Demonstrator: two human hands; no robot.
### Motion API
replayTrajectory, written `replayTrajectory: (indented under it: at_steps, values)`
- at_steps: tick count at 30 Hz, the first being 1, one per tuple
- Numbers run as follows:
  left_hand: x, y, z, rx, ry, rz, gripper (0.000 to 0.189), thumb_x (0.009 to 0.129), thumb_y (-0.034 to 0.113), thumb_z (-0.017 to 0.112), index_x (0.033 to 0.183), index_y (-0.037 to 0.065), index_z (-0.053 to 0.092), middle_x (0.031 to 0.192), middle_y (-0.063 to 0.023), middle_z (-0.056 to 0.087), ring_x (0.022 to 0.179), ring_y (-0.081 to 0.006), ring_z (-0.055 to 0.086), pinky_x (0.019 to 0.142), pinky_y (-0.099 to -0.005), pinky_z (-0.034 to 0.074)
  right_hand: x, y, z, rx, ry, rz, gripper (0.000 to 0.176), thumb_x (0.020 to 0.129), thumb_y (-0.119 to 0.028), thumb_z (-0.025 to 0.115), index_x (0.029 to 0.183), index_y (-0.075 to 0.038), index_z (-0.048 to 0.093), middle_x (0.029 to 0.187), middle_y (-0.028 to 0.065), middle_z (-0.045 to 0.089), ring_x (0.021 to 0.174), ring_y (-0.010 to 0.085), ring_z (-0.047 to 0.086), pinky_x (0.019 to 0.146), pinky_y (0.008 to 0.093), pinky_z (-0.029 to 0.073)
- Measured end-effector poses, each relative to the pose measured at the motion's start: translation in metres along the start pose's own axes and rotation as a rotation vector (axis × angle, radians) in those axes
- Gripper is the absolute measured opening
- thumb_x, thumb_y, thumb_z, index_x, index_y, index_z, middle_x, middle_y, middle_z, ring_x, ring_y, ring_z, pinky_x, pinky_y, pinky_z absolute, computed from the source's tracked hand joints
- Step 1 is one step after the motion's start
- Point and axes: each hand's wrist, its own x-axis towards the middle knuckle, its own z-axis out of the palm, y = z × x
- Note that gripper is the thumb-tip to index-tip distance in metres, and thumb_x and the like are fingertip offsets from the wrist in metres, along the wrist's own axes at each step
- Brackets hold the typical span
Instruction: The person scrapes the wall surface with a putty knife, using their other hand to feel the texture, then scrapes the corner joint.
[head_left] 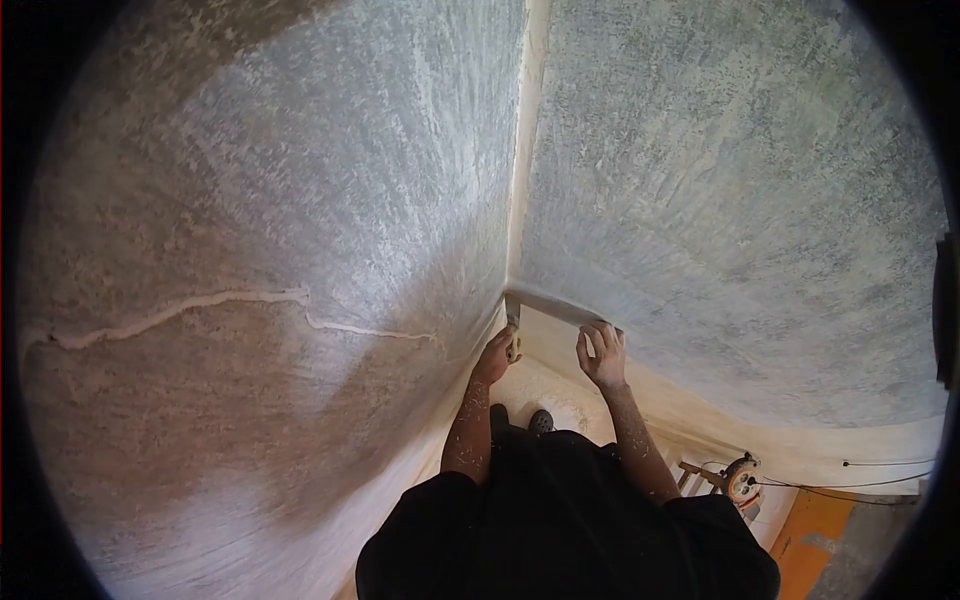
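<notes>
My left hand [492, 358] is wrapped round the yellowish handle of a putty knife [513, 314], its blade pointing up into the corner of two walls. My right hand [603, 356] has its fingertips pinched at the right end of a long, thin, dark-grey flat blade [555, 304]. That blade runs from the corner along the right wall, its left end close to the putty knife's tip. White flecks cover both forearms.
Grey, patchily coated walls rise on the left [250, 200] and right [720, 180]. A light filled crack line [220, 298] crosses the left wall. Below are my shoes [541, 421], a cable reel [742, 482], black cables and an orange panel [812, 535].
</notes>
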Motion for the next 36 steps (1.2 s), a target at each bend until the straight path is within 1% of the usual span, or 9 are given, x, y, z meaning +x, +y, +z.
replayTrajectory:
  at_steps: [6, 9, 15, 16, 19, 23, 29, 33, 36]
  values:
    - [-0.002, -0.005, 0.012, 0.273, 0.037, 0.277, 0.033, 0.106, 0.030, 0.043, 0.118, 0.005, 0.060, 0.087, 0.0015, 0.056, 0.077, -0.0073, 0.049, 0.068, -0.0243, 0.043, 0.007, 0.001, 0.002, -0.019, 0.020, -0.009, 0.024, 0.079, -0.005, 0.071, 0.101, -0.010, 0.061, 0.099, 0.0059, 0.062, 0.091, 0.0256, 0.062, 0.077, 0.0397, 0.044]
    - [0.001, 0.007, 0.015, 0.079, 0.013, 0.197, 0.028, 0.105, 0.029, 0.044, 0.107, 0.008, 0.062, 0.082, 0.0036, 0.053, 0.073, -0.0059, 0.046, 0.063, -0.0231, 0.037, 0.001, 0.001, 0.002, -0.020, 0.023, -0.024, 0.024, 0.079, -0.005, 0.071, 0.100, -0.010, 0.061, 0.100, 0.0062, 0.063, 0.092, 0.0259, 0.062, 0.076, 0.0398, 0.044]
    - [-0.005, 0.022, 0.016, 0.330, 0.035, 0.384, 0.032, 0.103, 0.038, 0.048, 0.098, 0.010, 0.062, 0.080, 0.0059, 0.051, 0.069, -0.0052, 0.042, 0.063, -0.0230, 0.036, -0.001, 0.003, 0.006, 0.007, 0.016, 0.001, 0.025, 0.080, -0.005, 0.070, 0.102, -0.010, 0.061, 0.099, 0.0070, 0.062, 0.093, 0.0263, 0.062, 0.077, 0.0405, 0.042]
    - [-0.002, 0.023, 0.016, 0.075, 0.045, 0.183, 0.034, 0.102, 0.041, 0.050, 0.097, 0.010, 0.063, 0.078, 0.0068, 0.050, 0.067, -0.0046, 0.041, 0.061, -0.0227, 0.035, -0.004, 0.003, 0.007, 0.002, 0.021, -0.003, 0.025, 0.080, -0.005, 0.070, 0.102, -0.010, 0.061, 0.099, 0.0070, 0.062, 0.093, 0.0261, 0.062, 0.077, 0.0404, 0.042]
    - [-0.010, 0.035, 0.039, 0.036, 0.179, 0.181, 0.034, 0.102, 0.042, 0.051, 0.097, 0.010, 0.063, 0.074, 0.0077, 0.047, 0.063, -0.0042, 0.038, 0.058, -0.0226, 0.033, 0.002, 0.006, 0.010, -0.010, 0.044, -0.010, 0.025, 0.080, -0.005, 0.071, 0.102, -0.010, 0.061, 0.100, 0.0068, 0.062, 0.093, 0.0257, 0.061, 0.078, 0.0401, 0.042]
    - [-0.014, 0.033, 0.035, 0.126, 0.152, 0.178, 0.034, 0.102, 0.039, 0.051, 0.087, 0.009, 0.057, 0.074, 0.0057, 0.045, 0.064, -0.0060, 0.038, 0.062, -0.0236, 0.035, -0.001, 0.001, 0.009, -0.019, 0.028, 0.033, 0.025, 0.080, -0.006, 0.071, 0.103, -0.010, 0.061, 0.100, 0.0068, 0.062, 0.094, 0.0256, 0.061, 0.079, 0.0399, 0.041]
    - [-0.036, 0.093, 0.071, 0.359, 0.210, 0.374, 0.039, 0.102, 0.040, 0.052, 0.086, 0.005, 0.062, 0.072, 0.0052, 0.048, 0.065, -0.0043, 0.040, 0.059, -0.0240, 0.035, 0.002, -0.002, 0.006, -0.037, 0.054, 0.018, 0.023, 0.079, -0.006, 0.071, 0.100, -0.010, 0.062, 0.099, 0.0066, 0.062, 0.090, 0.0257, 0.062, 0.075, 0.0396, 0.042]
    - [-0.042, 0.076, 0.074, 0.261, 0.316, 0.199, 0.042, 0.101, 0.040, 0.052, 0.078, 0.005, 0.053, 0.069, 0.0046, 0.045, 0.063, -0.0055, 0.039, 0.057, -0.0249, 0.034, 0.000, 0.003, 0.011, -0.030, 0.059, -0.001, 0.024, 0.079, -0.007, 0.071, 0.101, -0.010, 0.061, 0.099, 0.0073, 0.063, 0.091, 0.0261, 0.062, 0.076, 0.0401, 0.042]
    - [-0.042, 0.106, 0.090, 0.329, 0.286, 0.422, 0.041, 0.101, 0.040, 0.053, 0.082, 0.004, 0.058, 0.068, 0.0057, 0.045, 0.061, -0.0046, 0.038, 0.055, -0.0240, 0.034, 0.000, 0.000, 0.010, -0.050, 0.049, 0.030, 0.024, 0.079, -0.007, 0.071, 0.101, -0.010, 0.061, 0.098, 0.0070, 0.063, 0.092, 0.0254, 0.062, 0.076, 0.0403, 0.042]
